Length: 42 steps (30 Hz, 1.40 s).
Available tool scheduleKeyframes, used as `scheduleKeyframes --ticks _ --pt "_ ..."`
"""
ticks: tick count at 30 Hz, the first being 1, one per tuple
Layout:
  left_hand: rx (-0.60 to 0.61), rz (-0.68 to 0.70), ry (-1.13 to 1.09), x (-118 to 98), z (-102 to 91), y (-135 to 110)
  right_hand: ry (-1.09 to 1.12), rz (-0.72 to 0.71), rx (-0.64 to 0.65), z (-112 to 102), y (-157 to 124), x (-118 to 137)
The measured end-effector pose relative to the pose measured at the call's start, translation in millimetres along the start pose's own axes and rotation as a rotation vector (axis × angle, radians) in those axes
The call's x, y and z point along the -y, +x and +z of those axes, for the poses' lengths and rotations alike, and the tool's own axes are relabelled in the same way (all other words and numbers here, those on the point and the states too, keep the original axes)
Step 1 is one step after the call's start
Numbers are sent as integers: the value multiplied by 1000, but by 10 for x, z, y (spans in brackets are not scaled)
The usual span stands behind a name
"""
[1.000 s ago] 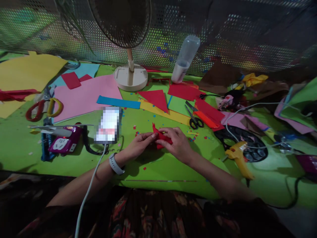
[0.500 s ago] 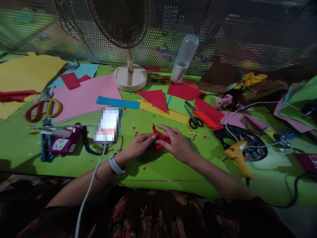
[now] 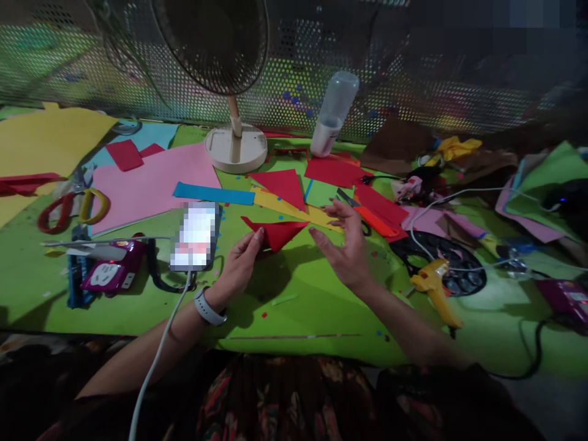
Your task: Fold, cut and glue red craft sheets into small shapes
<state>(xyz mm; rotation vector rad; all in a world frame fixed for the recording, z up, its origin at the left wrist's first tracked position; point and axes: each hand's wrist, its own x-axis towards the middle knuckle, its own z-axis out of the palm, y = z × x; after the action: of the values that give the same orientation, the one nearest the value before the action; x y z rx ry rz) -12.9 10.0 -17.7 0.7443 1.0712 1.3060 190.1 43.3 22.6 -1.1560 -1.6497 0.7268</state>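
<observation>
Left arm reaches in from lower left, forearm low over the green tabletop (image 3: 294, 318), wrist wearing a pale grey watch-style band with small holes (image 3: 210, 307); white cable (image 3: 158, 352) crosses over the forearm. Left hand (image 3: 243, 257) pinches the red folded, pointed paper-like piece (image 3: 281, 234) at its left part, thumb on top, fingers bent beneath. Piece is held in front of the person, roughly mid-table, long edge up, one point downward, narrow right corner toward the other hand. Right arm comes from lower right, forearm angled up and inward; right hand (image 3: 346, 248) is raised and grasps nothing, thumb and fingers spread apart, palm side toward the piece, thumb tip just beside its right corner; contact there, can't tell. Right fingers partly cover the black-handled scissors (image 3: 366, 228). Nearby beyond the piece: flat red triangular sheet (image 3: 282, 185) overlapping a yellow strip (image 3: 266, 199). Lit phone (image 3: 195, 236) left of the left hand, screen pixelated, no text legible. Purple plastic box-shaped device (image 3: 126, 264) has a white label with dark marks, too small to read. Clear upright-leaning plastic bottle (image 3: 334, 113) shows a small dark mark, unreadable. No brand legible on the yellow glue gun (image 3: 438, 291).
</observation>
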Motion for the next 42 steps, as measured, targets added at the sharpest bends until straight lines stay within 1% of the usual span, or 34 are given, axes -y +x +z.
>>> scheduleKeyframes --ticks 1,3,4,5,6,10,18,23,28,32,37,42 --pt "-11 28 -2 13 -5 5 135 125 50 21 9 -25" --pt "8 41 34 35 -4 -4 371 356 196 103 -1 -81" --pt "23 40 61 41 3 -14 454 443 250 154 -16 -105" --pt "32 41 85 45 11 -27 510 503 271 203 -33 -123" --pt "35 42 103 46 19 -39 546 536 263 246 -50 -133" --pt "40 32 115 41 42 -62 614 564 190 329 -81 -138" --pt "17 2 125 -25 88 -70 681 642 141 328 -60 -158" --pt "10 -43 96 -78 117 -66 681 643 147 334 -71 -194" --pt "18 -40 34 -25 102 -55 670 641 146 336 -89 -198" --pt "46 -56 -34 2 96 -74 655 621 132 335 -103 -203" --pt "111 -14 52 -19 105 -91 655 628 146 342 -114 -196" --pt "116 1 92 -12 105 -68 625 618 149 351 -122 -200"
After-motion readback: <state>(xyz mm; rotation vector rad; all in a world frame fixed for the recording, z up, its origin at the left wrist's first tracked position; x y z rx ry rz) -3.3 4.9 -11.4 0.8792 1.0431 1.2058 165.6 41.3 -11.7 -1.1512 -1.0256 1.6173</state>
